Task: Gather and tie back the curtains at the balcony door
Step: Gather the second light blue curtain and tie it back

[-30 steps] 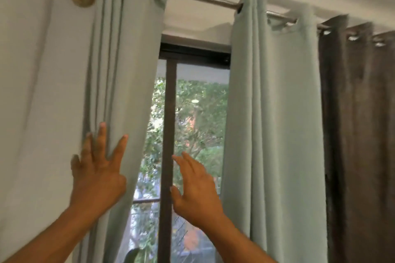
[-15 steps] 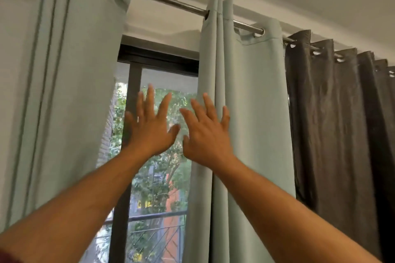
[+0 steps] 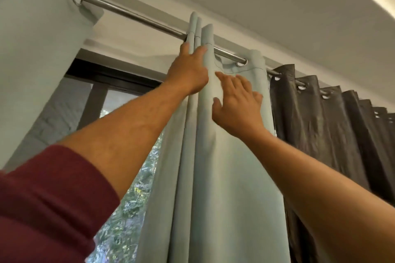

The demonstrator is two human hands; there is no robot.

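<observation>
A pale green curtain [image 3: 230,177] hangs in folds from a steel rod [image 3: 136,17] in the middle of the view. My left hand [image 3: 189,70] reaches up high and presses its straight fingers against the curtain's leftmost folds just under the rod. My right hand [image 3: 237,102] lies flat with spread fingers on the curtain's front panel, a little lower and to the right. A second pale green curtain [image 3: 38,49] hangs bunched at the far left. Between the two curtains the dark-framed balcony door [image 3: 96,100] shows glass and greenery.
A dark grey curtain [image 3: 333,134] hangs pleated on the same rod to the right of the pale one. The white ceiling [image 3: 277,6] is close above the rod. A dark red sleeve [image 3: 49,209] covers my left upper arm.
Both hands have moved from the left curtain and the door gap up and right to the middle curtain's top. My view has tilted upward towards the rod.
</observation>
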